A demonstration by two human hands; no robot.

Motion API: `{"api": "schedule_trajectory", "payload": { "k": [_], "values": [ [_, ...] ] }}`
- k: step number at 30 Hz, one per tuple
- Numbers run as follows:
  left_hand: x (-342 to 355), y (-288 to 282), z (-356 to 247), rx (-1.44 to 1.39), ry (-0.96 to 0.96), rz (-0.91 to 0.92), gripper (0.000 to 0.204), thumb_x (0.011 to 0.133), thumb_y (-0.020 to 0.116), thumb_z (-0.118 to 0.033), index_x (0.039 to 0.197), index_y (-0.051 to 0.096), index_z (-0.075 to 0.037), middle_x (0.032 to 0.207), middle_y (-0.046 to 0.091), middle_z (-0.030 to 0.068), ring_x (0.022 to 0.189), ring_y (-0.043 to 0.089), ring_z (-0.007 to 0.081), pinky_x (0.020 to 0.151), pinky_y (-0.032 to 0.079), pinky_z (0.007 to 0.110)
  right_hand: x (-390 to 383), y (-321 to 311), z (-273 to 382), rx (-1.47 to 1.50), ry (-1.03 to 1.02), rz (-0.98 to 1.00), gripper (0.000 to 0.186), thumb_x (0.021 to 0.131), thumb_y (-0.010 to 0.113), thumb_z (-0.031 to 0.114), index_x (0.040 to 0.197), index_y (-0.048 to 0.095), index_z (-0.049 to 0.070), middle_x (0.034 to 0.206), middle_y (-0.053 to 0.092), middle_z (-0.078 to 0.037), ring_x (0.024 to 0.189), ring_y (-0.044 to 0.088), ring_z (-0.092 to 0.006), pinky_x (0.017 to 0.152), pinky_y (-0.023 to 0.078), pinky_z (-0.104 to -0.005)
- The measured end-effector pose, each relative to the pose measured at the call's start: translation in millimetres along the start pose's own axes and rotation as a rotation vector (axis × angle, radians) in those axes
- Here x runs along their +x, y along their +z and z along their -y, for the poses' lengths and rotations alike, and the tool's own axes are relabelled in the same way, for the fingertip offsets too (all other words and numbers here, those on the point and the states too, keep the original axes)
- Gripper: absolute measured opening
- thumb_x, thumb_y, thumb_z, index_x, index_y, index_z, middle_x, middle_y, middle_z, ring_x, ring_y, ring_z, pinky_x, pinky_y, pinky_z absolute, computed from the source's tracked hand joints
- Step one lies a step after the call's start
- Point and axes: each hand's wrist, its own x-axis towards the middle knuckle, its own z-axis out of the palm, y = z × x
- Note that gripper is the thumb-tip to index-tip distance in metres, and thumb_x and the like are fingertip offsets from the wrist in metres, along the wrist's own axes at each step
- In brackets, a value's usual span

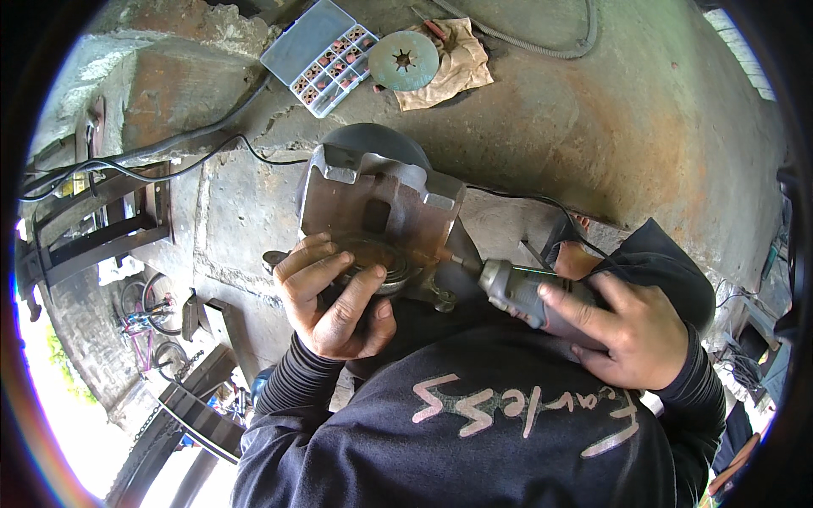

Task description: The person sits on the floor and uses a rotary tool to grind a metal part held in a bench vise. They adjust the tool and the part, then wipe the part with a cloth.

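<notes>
A brown-grey metal casting (pixel 436 196) with a notched rim and a rectangular slot rests at my lap, tilted up in front of me. My left hand (pixel 330 305) grips its near, rounded end, fingers over the ring-shaped part and thumb below. In my right hand (pixel 635 326) lies a grey rotary grinder (pixel 512 289), pointing left. Its thin shaft reaches the casting's right wall; whether the tip touches is too small to tell. Behind the casting shows a dark rounded surface (pixel 373 140).
On the concrete ledge ahead sit an open compartment box (pixel 306 41) with small reddish bits, a greenish slotted disc (pixel 389 72) and a tan cloth (pixel 474 63). Black cables (pixel 199 129) run from the left. A metal frame (pixel 102 224) and bicycles (pixel 157 317) stand at left.
</notes>
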Motion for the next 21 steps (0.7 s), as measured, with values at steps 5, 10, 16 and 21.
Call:
{"api": "schedule_trajectory", "payload": {
  "k": [5,10,16,21],
  "values": [
    [-0.3,-0.3,0.1,0.007,0.003,0.005,0.033,0.071,0.071,-0.019,0.102,0.075,-0.01,0.106,0.058,0.0155,0.104,0.056,0.0338,0.094,0.053,0.05,-0.9,-1.1,3.3,0.003,0.078,-0.058,0.08,0.066,0.083,0.019,0.142,0.059,0.022,0.102,0.059,-0.015,0.075,0.067,-0.0314,0.066,0.057,-0.0407],
    [-0.3,0.1,-0.9,0.013,-0.004,0.003,0.033,0.07,0.072,-0.019,0.102,0.075,-0.01,0.106,0.058,0.0154,0.103,0.055,0.0334,0.094,0.053,0.05,0.9,-1.2,1.3,-0.016,0.06,-0.082,0.082,0.07,0.081,0.021,0.147,0.054,0.026,0.111,0.057,-0.022,0.071,0.067,-0.0289,0.063,0.059,-0.0378],
    [-0.3,0.3,0.4,0.007,0.009,0.0,0.033,0.07,0.072,-0.019,0.101,0.075,-0.009,0.106,0.058,0.0152,0.103,0.055,0.0332,0.094,0.053,0.05,0.4,-2.0,0.8,-0.061,0.044,-0.04,0.083,0.072,0.08,0.023,0.149,0.051,0.03,0.12,0.054,-0.028,0.069,0.069,-0.0291,0.061,0.06,-0.0368],
    [-0.7,0.7,0.6,-0.001,0.012,-0.005,0.034,0.069,0.072,-0.019,0.102,0.075,-0.01,0.106,0.058,0.0149,0.104,0.055,0.0333,0.095,0.053,0.05,0.5,-1.9,2.2,-0.021,0.058,-0.023,0.081,0.071,0.081,0.022,0.147,0.053,0.029,0.114,0.056,-0.025,0.068,0.068,-0.03,0.062,0.059,-0.0384]
  ]
}}
